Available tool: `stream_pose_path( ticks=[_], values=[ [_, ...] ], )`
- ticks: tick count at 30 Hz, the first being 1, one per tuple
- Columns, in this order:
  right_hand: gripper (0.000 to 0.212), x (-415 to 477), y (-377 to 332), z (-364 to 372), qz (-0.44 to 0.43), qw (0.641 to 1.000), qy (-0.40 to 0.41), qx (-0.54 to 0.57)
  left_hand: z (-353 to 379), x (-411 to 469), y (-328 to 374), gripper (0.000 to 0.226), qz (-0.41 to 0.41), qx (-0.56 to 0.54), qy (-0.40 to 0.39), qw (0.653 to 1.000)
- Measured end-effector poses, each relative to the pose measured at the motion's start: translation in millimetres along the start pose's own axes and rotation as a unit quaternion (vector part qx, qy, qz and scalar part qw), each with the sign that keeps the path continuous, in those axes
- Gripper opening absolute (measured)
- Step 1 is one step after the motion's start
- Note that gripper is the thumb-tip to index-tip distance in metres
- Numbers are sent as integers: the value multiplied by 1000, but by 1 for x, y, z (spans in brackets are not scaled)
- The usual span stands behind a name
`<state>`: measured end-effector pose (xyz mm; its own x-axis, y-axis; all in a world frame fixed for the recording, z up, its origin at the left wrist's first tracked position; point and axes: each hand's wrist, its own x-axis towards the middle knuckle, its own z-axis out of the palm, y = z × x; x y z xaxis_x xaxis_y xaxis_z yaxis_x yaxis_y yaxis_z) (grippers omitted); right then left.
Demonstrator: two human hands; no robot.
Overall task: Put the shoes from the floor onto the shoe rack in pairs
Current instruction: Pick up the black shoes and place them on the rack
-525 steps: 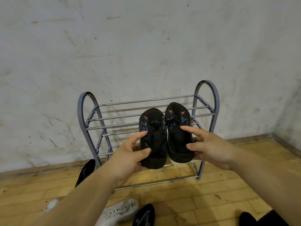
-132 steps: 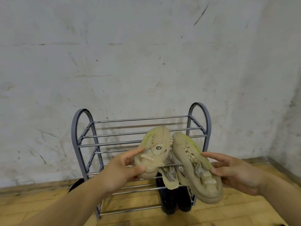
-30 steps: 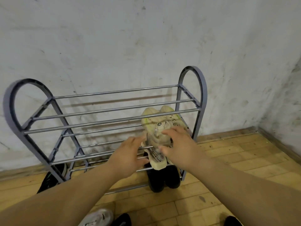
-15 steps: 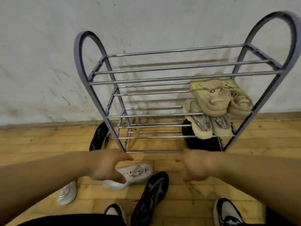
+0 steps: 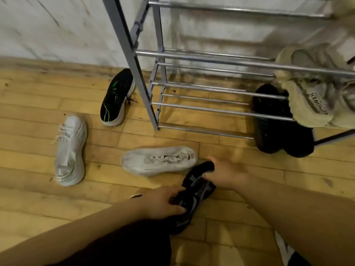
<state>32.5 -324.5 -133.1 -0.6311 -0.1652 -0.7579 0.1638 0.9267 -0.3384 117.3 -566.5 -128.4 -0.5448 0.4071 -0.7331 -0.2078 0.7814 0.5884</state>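
Both hands, left and right, clamp the black knit shoe at 6 o'clock; probably soft, light, so better held at the heel.

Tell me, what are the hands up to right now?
Left hand and right hand both gripping black shoe on floor. White shoe lies just beyond it. Nothing blocking.

Rack left shelves free; right side shoe-filled.
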Motion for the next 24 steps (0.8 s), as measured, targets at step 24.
stream_pose_path(
  ticks=[24],
  values=[
    [16, -411, 4, -219, -167, 782, 314, 511, -118, -205, 294, 98, 304, 212, 211, 905]
  ],
)
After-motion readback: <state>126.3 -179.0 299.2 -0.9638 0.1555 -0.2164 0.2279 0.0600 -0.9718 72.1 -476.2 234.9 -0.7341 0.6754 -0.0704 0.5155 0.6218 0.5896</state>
